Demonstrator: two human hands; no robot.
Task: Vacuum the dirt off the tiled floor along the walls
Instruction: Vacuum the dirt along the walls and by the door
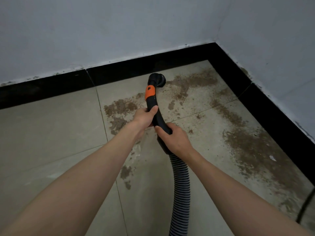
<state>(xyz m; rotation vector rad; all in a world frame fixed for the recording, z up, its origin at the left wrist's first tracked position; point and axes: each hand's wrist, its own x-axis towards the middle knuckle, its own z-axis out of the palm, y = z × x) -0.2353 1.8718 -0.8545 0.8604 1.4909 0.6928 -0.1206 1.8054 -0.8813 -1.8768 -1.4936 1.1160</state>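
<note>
A black vacuum wand [152, 103] with an orange collar [150, 92] points toward the room's corner. Its round brush head [158, 79] rests on the tiled floor [51, 133] near the back wall's black skirting [129, 68]. My left hand [144, 117] grips the wand just below the collar. My right hand [173, 138] grips the wand's lower end where the ribbed grey hose [181, 184] begins. Brown dirt [192, 81] lies right of the brush head, more dirt [121, 106] left of the wand, and a long band of dirt [252, 147] runs along the right wall.
Two white walls [119, 31] meet at a corner upper right, both with black skirting. A dark cable [305, 208] crosses the floor at the lower right edge. A small dirt patch [126, 174] lies near my left forearm. The tiles to the left look mostly clean.
</note>
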